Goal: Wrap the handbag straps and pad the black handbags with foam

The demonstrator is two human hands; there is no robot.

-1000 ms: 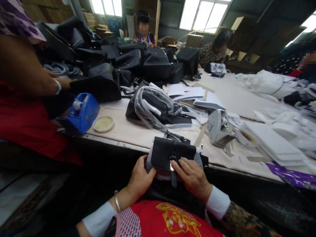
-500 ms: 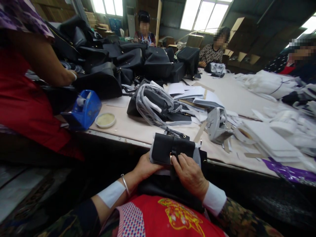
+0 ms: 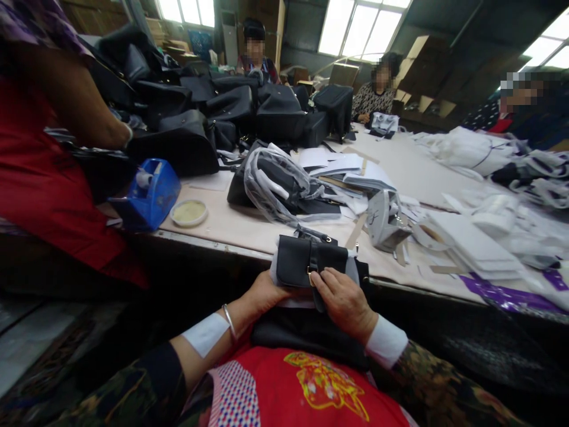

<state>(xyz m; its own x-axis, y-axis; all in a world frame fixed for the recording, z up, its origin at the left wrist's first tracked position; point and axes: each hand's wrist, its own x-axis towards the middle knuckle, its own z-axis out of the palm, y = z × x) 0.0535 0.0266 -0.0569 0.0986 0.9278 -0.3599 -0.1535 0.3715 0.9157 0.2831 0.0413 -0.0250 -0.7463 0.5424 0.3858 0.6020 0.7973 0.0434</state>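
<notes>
A small black handbag (image 3: 293,261) with a front flap is held just off the table's near edge. White wrapping shows at its sides. My left hand (image 3: 269,292) grips it from the lower left, its fingers hidden beneath. Down the front of the flap runs a black strap (image 3: 313,256) with a gold-coloured buckle (image 3: 310,275). My right hand (image 3: 345,296) is closed at the buckle, thumb and fingers pinching the strap, whose lower end hangs below them. Another black piece (image 3: 362,271) shows just behind the bag on the right.
A larger black bag with plastic-wrapped handles (image 3: 271,187) lies ahead. A blue tape dispenser (image 3: 151,196), a round dish (image 3: 189,212) and a grey tape dispenser (image 3: 386,222) stand near the edge. Black bags (image 3: 231,110) are piled behind. A co-worker's arm (image 3: 75,89) reaches in at left.
The right fingers have shifted slightly at the buckle, and more of the strap's hanging end shows below them. The left hand keeps its hold on the bag. The whole view has shifted a little.
</notes>
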